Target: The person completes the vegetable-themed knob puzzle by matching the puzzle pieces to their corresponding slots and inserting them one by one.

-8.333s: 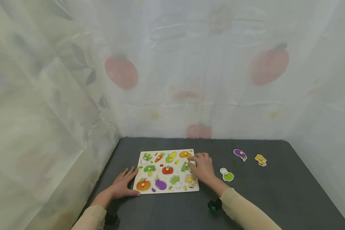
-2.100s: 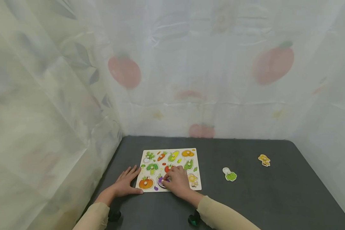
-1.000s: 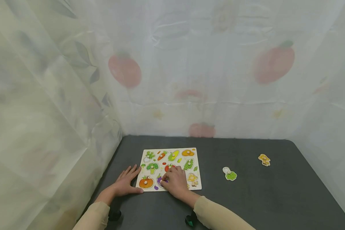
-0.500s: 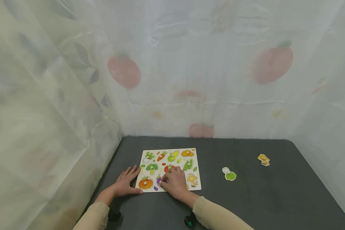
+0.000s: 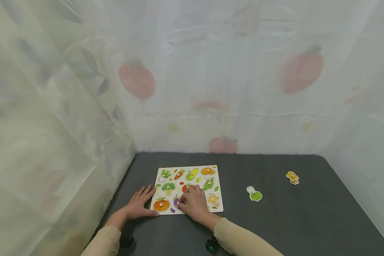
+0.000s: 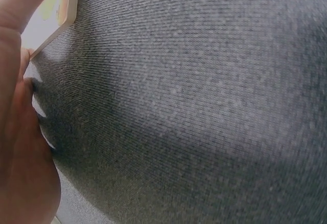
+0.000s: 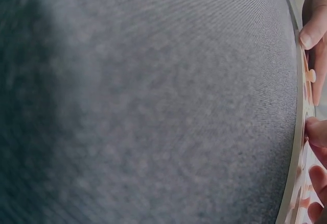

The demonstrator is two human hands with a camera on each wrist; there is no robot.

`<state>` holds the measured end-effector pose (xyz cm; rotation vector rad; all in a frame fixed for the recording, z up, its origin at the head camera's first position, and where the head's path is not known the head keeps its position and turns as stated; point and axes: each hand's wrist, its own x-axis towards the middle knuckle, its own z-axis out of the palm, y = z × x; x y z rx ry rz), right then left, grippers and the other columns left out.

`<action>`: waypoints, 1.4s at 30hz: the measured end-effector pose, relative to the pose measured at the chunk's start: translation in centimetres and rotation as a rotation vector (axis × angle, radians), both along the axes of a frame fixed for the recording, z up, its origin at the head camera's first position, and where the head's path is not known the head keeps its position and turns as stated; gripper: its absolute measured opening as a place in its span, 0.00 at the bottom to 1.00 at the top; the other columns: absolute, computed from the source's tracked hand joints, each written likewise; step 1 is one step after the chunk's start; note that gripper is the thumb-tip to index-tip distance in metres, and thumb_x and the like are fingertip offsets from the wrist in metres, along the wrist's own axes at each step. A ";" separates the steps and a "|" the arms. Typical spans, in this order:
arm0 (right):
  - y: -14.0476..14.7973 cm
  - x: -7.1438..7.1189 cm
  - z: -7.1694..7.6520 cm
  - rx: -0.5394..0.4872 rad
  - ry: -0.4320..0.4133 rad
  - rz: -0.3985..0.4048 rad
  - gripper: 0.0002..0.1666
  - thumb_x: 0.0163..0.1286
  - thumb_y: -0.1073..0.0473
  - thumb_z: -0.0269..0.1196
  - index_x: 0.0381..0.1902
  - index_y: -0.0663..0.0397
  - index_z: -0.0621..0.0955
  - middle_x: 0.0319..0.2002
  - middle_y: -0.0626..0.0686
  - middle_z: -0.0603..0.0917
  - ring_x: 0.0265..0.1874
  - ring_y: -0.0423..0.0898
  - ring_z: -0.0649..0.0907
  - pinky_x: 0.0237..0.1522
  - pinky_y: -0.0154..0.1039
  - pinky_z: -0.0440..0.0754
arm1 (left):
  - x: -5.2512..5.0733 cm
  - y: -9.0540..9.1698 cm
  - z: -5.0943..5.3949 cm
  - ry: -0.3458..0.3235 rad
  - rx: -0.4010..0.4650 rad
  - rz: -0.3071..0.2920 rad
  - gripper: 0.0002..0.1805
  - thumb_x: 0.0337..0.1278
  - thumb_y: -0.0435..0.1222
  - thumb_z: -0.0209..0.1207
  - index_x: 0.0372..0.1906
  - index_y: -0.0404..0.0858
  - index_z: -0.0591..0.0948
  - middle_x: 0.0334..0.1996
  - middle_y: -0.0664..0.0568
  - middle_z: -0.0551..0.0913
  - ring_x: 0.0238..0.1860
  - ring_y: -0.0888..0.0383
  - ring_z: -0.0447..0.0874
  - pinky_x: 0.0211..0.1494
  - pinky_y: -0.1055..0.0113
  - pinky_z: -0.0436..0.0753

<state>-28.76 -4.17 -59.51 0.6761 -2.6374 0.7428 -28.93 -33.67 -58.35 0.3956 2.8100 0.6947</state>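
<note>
A white vegetable peg puzzle board [image 5: 174, 190] lies on the dark table. My left hand [image 5: 137, 207] rests at its left side with fingers spread, thumb and fingertips on the edge; in the left wrist view the thumb reaches the board corner [image 6: 70, 17]. My right hand [image 5: 195, 203] is over the bottom row, thumb and index finger pinching the purple eggplant piece [image 5: 176, 201], which sits in or on its eggplant spot. The hand hides part of the eggplant, the tomato [image 5: 186, 187] and the spot beside it. In the right wrist view the right thumb [image 7: 317, 130] is at the board.
Two loose pieces lie right of the board: a bok choy piece [image 5: 254, 194] and, farther off, a mushroom piece [image 5: 292, 177]. The board's mushroom spot [image 5: 213, 200] shows no knob. Printed curtains [image 5: 224, 124] hang behind and beside the table [image 5: 275, 220].
Since the oldest frame, the eggplant piece has gone from the right of the table to the board, and my right hand moved from the pea piece to it. The last second shows hardly any movement.
</note>
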 end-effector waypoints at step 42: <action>17.7 -2.7 3.1 -0.163 -0.128 -0.260 0.14 0.66 0.49 0.73 0.47 0.45 0.90 0.52 0.55 0.83 0.60 0.60 0.72 0.60 0.64 0.67 | 0.1 1.1 0.6 0.024 0.014 -0.015 0.64 0.44 0.69 0.69 0.82 0.44 0.57 0.81 0.36 0.50 0.79 0.30 0.38 0.75 0.31 0.38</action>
